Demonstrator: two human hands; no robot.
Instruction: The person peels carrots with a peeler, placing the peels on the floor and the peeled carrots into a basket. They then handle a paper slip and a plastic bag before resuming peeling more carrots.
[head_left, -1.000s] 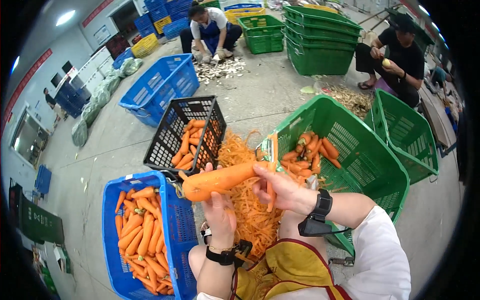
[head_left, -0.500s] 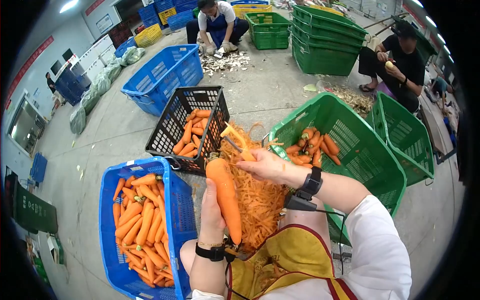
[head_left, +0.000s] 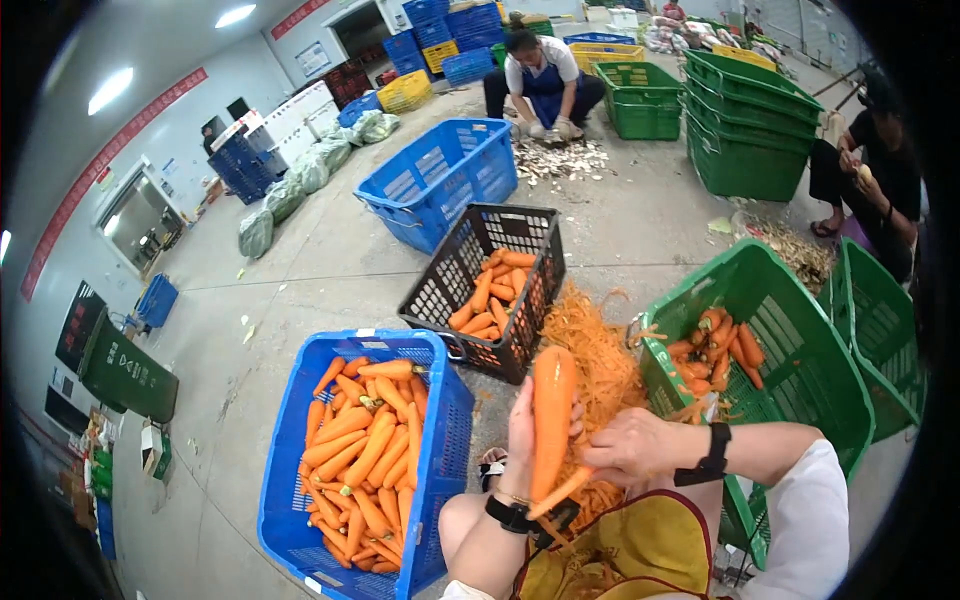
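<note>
In my left hand a large peeled-looking carrot stands nearly upright, with my fingers wrapped round its side. My right hand is closed beside the carrot's lower part. It grips an orange-yellow peeler, which slants down across the carrot's bottom end; its blade does not show clearly. Below and beyond my hands lies a heap of carrot peelings. A blue crate full of carrots stands to my left. Ahead is a black crate with several carrots in it, and at my right a green crate holds more.
Another blue crate stands beyond the black one. Stacked green crates are at the far right. One co-worker squats behind a pile of scraps; another sits at right. A green wheeled bin stands far left.
My right hand has come down from above the carrot's top to its lower end with the peeler. My left hand still holds the carrot. The whole view has shifted to the left.
</note>
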